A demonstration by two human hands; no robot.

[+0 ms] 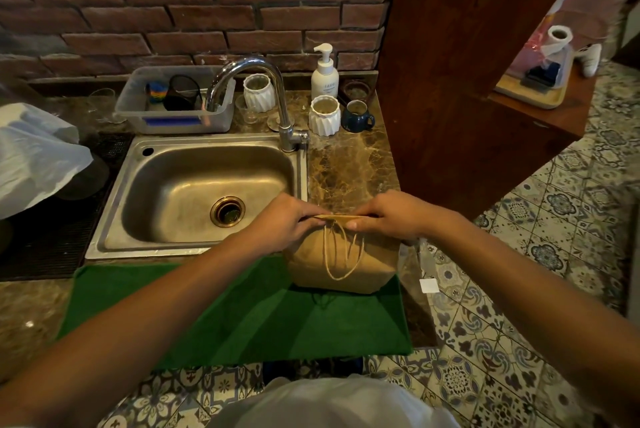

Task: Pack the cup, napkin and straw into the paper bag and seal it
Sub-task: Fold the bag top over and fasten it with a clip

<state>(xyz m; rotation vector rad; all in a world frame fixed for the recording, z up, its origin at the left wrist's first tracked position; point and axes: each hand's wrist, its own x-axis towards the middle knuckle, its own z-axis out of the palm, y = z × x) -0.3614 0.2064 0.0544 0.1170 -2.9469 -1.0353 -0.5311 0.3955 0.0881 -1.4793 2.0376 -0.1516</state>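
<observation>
Left hand (284,219) and right hand (391,216) pinch the paper bag (343,258) top.

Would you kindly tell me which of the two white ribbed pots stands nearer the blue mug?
The right-hand white ribbed pot, beside the blue mug; the other white ribbed pot stands farther back, behind the tap.

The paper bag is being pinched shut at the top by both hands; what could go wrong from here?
1. The paper bag stands at the right end of the green mat, close to the counter edge; a sideways push could tip it off.
2. The left hand and right hand pinch only the top fold, which might spring open once released.
</observation>
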